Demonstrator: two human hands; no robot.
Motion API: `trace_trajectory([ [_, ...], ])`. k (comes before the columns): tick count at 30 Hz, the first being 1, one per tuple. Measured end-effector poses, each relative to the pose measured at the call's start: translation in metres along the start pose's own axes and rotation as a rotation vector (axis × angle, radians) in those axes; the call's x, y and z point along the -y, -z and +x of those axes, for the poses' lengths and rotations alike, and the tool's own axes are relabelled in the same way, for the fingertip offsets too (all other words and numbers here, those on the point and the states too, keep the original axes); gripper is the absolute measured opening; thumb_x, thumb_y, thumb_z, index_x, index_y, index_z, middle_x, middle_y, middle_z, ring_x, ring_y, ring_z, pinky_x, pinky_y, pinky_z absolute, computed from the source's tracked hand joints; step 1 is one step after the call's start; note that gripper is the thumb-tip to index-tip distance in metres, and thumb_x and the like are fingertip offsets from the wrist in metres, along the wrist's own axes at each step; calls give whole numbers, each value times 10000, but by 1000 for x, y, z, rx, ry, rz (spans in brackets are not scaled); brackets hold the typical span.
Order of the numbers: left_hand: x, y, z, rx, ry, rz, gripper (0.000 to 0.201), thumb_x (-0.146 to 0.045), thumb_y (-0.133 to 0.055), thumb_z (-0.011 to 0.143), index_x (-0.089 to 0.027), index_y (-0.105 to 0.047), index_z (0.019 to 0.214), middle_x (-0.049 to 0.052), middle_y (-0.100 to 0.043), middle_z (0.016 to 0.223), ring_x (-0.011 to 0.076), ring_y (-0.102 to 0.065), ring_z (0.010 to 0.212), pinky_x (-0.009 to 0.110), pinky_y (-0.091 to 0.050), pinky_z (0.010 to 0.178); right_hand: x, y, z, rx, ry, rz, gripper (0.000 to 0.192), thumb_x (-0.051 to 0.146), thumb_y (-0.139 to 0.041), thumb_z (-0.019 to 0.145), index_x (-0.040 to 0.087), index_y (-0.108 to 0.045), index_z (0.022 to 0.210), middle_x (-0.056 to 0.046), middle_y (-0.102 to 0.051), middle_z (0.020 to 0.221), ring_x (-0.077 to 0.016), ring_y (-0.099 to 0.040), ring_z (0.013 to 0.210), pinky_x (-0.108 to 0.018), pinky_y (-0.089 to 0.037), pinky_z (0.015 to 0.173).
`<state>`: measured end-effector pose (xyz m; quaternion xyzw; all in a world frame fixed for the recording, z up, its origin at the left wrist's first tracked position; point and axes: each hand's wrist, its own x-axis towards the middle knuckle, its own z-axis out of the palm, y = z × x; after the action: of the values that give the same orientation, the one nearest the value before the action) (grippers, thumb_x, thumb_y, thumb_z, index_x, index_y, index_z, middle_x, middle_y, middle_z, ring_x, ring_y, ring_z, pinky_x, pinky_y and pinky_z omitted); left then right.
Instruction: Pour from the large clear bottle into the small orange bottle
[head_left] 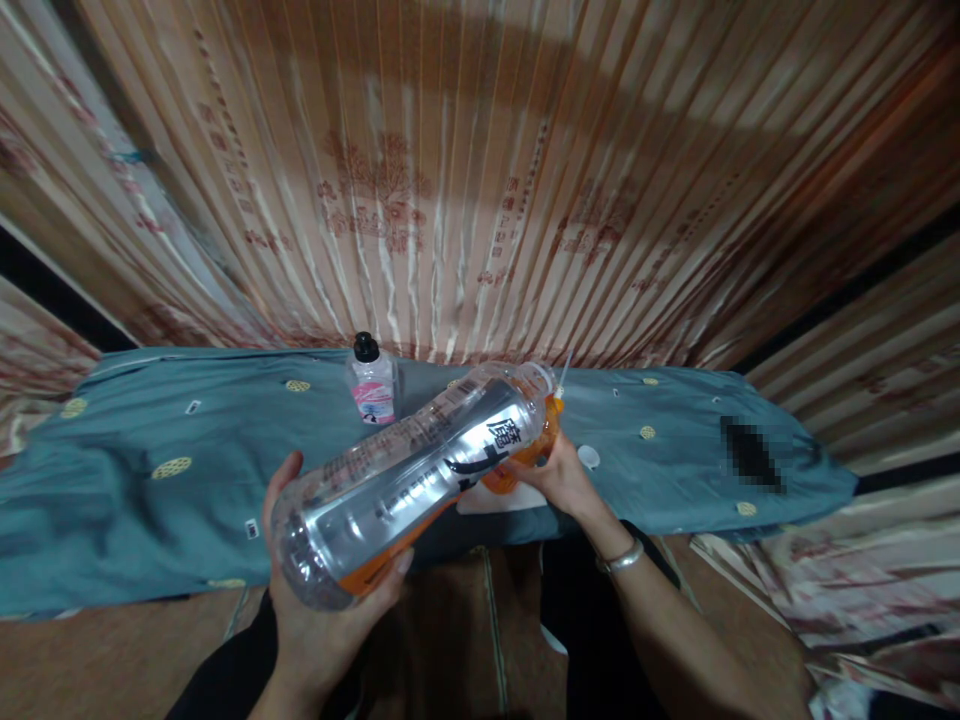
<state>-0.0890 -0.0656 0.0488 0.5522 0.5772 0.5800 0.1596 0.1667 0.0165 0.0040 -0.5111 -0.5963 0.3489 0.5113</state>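
Note:
My left hand (pixel 330 610) is wrapped round the bottom end of a large clear plastic bottle (pixel 420 470) with a silver and orange label. The bottle lies tilted in the air, its uncapped-looking neck pointing to the upper right. Behind that neck, my right hand (pixel 559 475) grips an orange see-through bottle (pixel 551 430), mostly hidden by the large one. Whether the two bottles touch cannot be made out. A thin pale stick or tube (pixel 566 368) rises beside the neck. Just right of my right hand, a round white cap (pixel 588 457) rests on the cloth.
A small clear bottle (pixel 373 390) with a black cap and pink label stands on the teal patterned cloth (pixel 225 430). Something white and flat (pixel 499 500) lies under the orange bottle. A blurred-out dark object (pixel 750 455) is at right. Pleated curtains (pixel 465 200) hang behind.

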Motion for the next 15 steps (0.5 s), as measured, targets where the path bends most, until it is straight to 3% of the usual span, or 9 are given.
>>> trace_trajectory([
  [9, 0, 0, 1, -3, -12, 2, 988, -454, -802, 555, -394, -345, 1428, 71, -551, 1213, 333, -627, 987, 587, -564, 868, 0, 0, 0, 14, -11, 9, 601, 453, -824, 627, 217, -537, 1100, -97, -707, 1097, -286, -692, 971, -446, -583, 846],
  [15, 4, 2, 1, 8, -23, 25, 1002, -476, -788, 568, -351, -320, 1445, 90, -545, 1205, 330, -627, 983, 573, -573, 846, -7, 2, 0, 4, -40, -17, 617, 441, -831, 614, 206, -540, 1105, -100, -702, 1095, -290, -682, 996, -444, -575, 849],
])
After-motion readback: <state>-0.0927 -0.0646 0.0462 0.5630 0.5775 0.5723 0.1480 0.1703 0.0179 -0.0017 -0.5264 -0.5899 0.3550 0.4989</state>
